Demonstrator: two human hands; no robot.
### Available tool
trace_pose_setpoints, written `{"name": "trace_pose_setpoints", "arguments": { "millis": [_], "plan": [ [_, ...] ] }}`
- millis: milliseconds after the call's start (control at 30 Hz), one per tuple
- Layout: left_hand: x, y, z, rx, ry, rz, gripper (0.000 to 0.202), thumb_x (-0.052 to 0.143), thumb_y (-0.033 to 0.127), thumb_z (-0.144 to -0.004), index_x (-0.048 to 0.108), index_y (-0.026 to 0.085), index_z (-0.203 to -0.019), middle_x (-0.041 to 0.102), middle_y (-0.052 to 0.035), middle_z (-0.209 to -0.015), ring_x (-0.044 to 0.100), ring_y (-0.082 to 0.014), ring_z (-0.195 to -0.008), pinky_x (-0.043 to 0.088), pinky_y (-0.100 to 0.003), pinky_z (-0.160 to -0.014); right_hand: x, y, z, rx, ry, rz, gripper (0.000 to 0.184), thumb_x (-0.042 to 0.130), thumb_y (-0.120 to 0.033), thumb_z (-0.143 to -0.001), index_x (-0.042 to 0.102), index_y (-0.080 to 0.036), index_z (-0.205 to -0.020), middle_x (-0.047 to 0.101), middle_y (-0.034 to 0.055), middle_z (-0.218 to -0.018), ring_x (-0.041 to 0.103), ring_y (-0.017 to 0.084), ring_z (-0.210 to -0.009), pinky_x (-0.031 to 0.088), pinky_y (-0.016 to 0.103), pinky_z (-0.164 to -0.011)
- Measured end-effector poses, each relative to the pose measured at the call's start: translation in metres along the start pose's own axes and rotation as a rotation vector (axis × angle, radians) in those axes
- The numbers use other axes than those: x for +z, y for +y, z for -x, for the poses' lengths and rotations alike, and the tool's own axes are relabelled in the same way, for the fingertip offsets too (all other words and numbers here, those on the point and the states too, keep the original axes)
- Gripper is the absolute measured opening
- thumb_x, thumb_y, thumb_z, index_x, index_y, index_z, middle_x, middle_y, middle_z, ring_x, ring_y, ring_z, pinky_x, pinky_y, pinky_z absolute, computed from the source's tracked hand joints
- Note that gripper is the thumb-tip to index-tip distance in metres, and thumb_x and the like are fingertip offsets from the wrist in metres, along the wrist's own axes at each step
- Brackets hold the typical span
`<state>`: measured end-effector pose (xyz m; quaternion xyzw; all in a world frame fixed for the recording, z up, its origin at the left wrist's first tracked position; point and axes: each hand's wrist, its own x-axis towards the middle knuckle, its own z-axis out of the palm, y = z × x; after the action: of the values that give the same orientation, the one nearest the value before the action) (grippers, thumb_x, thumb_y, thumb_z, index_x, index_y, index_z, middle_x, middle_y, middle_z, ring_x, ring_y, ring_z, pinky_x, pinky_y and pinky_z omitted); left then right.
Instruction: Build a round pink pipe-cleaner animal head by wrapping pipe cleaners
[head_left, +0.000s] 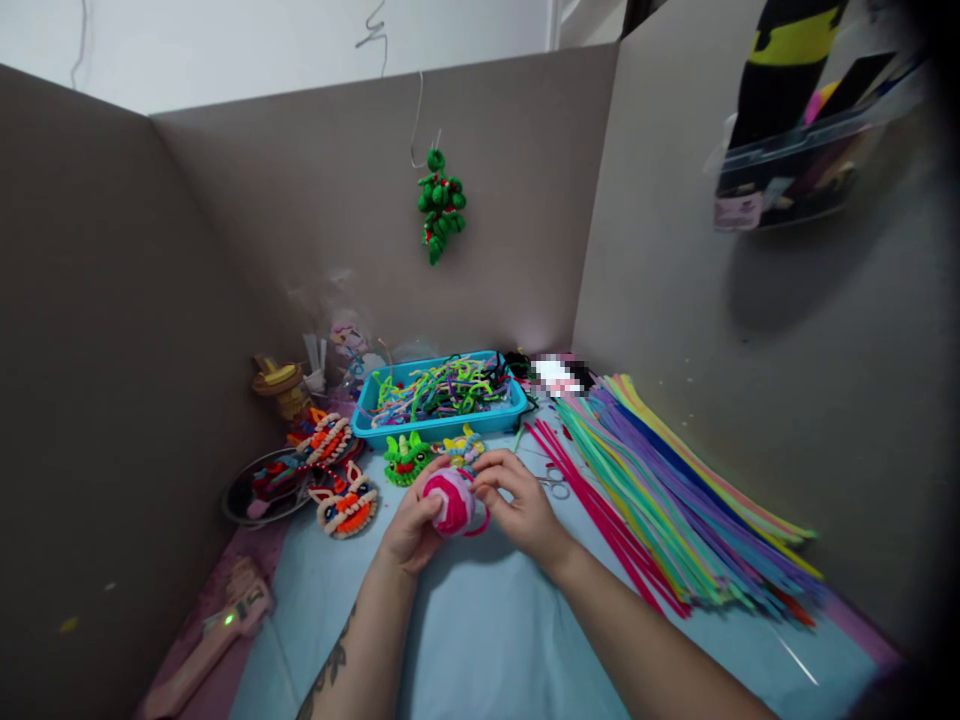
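A round pink and magenta ball of pipe cleaners [452, 503] is held up over the blue cloth in the middle of the head view. My left hand [414, 522] wraps around its left side, thumb resting on the front. At its upper right, the fingers of my right hand [520, 503] are pinched together; what lies between them is too small to make out, perhaps a pipe cleaner end. A magenta loop sticks out below the ball's right side. Just behind the hands sit a green pipe cleaner animal face [407, 460] and a yellow and blue one [463, 446].
A blue tray [439, 430] of pipe cleaner scraps stands behind. Long pipe cleaners [667, 500] spread at right, near scissors [556, 484]. At left are orange faces [348, 505], a bowl [232, 500] and a pink glue gun [225, 630]. Grey panels [360, 190] enclose the table.
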<state>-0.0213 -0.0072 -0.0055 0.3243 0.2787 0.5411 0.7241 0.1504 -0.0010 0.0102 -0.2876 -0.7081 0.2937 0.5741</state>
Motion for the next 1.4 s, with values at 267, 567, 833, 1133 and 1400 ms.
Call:
{"name": "trace_pose_setpoints", "arguments": {
  "millis": [267,567,833,1133,1400],
  "plan": [
    [0.006,0.0,0.003,-0.057,-0.079,-0.155,0.078,0.081,0.02,-0.057,0.048,0.019,-0.128,0.064,-0.0074,-0.096,0.061,-0.0144,-0.072,0.048,-0.022,-0.061,0.002,0.01,-0.003,0.348,0.009,-0.17,0.032,0.06,-0.049,-0.078,0.06,-0.019,-0.066,0.05,0.0047,-0.089,0.051,0.02,-0.09,0.041,0.031,-0.079],
    [0.007,0.007,0.003,0.076,-0.023,-0.182,0.084,0.081,0.022,-0.056,0.043,0.02,-0.13,0.064,-0.0076,-0.1,0.061,-0.017,-0.08,0.048,-0.024,-0.07,0.001,0.005,-0.006,0.641,-0.134,-0.579,0.034,0.075,-0.046,-0.064,0.058,-0.016,-0.067,0.052,-0.0031,-0.063,0.044,0.011,-0.06,0.034,0.025,-0.061],
    [0.006,0.012,0.008,0.09,-0.069,-0.369,0.08,0.081,0.024,-0.056,0.046,0.022,-0.127,0.065,-0.0041,-0.093,0.061,-0.0144,-0.072,0.046,-0.021,-0.065,0.006,0.006,0.001,0.876,-0.123,-0.88,0.033,0.082,-0.035,-0.055,0.058,-0.014,-0.062,0.05,-0.0047,-0.056,0.04,0.007,-0.052,0.028,0.022,-0.054],
    [0.0,0.014,0.008,0.092,-0.096,-0.472,0.079,0.08,0.023,-0.059,0.043,0.024,-0.129,0.065,-0.005,-0.095,0.061,-0.0148,-0.072,0.045,-0.021,-0.063,0.014,0.008,0.004,0.938,-0.041,-1.007,0.03,0.083,-0.026,-0.05,0.057,-0.014,-0.059,0.056,-0.0035,-0.056,0.047,0.009,-0.054,0.032,0.022,-0.056],
    [0.004,0.015,0.009,0.088,-0.098,-0.507,0.077,0.08,0.024,-0.059,0.043,0.023,-0.127,0.064,-0.0034,-0.09,0.059,-0.0132,-0.068,0.044,-0.02,-0.061,0.015,0.003,0.001,0.865,0.01,-0.989,0.027,0.081,-0.022,-0.048,0.055,-0.016,-0.053,0.053,-0.0034,-0.059,0.045,0.009,-0.055,0.033,0.024,-0.057]
  ]
}}
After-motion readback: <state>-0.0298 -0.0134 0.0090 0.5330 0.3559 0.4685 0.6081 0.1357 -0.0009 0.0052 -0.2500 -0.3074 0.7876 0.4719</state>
